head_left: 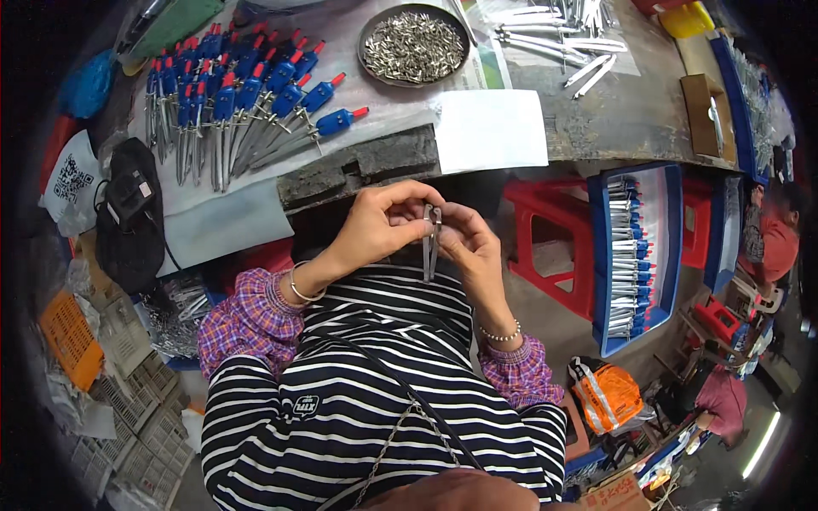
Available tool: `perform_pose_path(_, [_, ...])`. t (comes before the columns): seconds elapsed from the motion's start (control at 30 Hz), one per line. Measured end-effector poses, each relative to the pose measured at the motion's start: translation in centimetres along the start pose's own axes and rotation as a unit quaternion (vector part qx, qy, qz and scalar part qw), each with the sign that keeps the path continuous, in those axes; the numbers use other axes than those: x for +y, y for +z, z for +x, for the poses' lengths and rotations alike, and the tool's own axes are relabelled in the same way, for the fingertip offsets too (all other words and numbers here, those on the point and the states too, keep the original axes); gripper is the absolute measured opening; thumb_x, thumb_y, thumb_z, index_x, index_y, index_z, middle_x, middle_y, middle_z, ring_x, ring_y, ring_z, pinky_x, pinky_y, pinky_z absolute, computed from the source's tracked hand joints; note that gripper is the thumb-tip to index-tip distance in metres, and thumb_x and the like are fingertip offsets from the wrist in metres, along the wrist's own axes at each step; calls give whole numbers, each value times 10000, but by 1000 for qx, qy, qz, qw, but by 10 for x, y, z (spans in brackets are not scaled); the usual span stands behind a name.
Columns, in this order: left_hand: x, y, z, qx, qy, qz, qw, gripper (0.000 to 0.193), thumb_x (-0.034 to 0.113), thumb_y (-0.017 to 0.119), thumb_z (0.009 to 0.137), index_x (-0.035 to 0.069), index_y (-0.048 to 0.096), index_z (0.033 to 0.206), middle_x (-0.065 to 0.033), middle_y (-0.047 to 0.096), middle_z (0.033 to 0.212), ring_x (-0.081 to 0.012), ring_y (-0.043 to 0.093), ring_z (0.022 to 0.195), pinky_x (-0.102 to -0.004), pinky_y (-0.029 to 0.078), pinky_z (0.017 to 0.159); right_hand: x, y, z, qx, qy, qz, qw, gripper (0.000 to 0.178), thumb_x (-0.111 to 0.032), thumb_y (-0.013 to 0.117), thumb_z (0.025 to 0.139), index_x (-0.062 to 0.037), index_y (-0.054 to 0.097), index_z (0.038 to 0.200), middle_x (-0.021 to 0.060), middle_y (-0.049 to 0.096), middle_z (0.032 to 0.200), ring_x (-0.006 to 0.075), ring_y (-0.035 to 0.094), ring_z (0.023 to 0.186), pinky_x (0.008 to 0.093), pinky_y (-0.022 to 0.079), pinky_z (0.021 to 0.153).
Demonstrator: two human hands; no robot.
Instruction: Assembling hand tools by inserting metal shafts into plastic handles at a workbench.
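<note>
My left hand [379, 223] and my right hand [477, 251] meet in front of my body, just off the table's near edge. Between them is a pair of slim silver metal legs [429, 255], like part of a drawing compass, hanging downward. Thumb and fingers of each hand pinch its upper end, which they partly hide. Beyond my left hand, on the table, lies a pile of compass-like tools [285, 100] with silver legs, blue bodies and red tips. A round dish [388, 78] of small metal pins sits farther back.
A white sheet [492, 132] lies at the table's near edge, beside a dark block [396, 157]. Loose silver legs [554, 43] are at back right. Right of me stand a red stool [545, 221] and a blue tray [669, 255] of similar tools. Other people sit far right.
</note>
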State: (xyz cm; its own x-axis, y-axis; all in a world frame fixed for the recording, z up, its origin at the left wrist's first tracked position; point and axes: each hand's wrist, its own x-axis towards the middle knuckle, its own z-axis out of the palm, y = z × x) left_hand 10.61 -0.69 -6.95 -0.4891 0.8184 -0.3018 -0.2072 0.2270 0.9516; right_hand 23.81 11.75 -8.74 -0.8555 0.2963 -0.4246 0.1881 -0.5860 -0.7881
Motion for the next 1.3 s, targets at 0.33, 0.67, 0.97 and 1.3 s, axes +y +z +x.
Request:
perform_pose_path(0.33, [-1,6,2,29,5,-30,999,296,-72,628,774,-22,598,1064,-54,587,878,-77,581,785,-190,510,685,12,-10,-22,-42,63,-117,990,273,20,569,864,65,551,1133,136,666,949,165,652,836,265,533,769])
perform_pose_path(0.67, [6,6,-6,27,-12,0,1000,347,-67,620,789,-18,577,1130,-42,562,848,-57,562,778,-180,502,673,2,-1,-27,-45,109,-40,992,265,-17,532,898,79,539,1145,170,659,978,205,658,864,302,547,782])
perform_pose_path(0.97, [-5,7,-9,16,-8,-44,999,387,-35,640,792,-41,543,1166,-57,580,879,-61,562,771,-186,505,669,10,3,-29,-33,96,-21,995,252,-38,536,905,81,547,1126,163,658,979,202,657,859,300,551,771])
perform_pose_path(1.3, [-3,6,-8,8,-28,21,999,250,20,686,767,-64,620,993,-43,629,823,-56,574,739,-199,489,648,11,7,-29,0,45,-76,996,242,-54,563,895,65,590,1104,122,673,920,161,655,839,254,532,748])
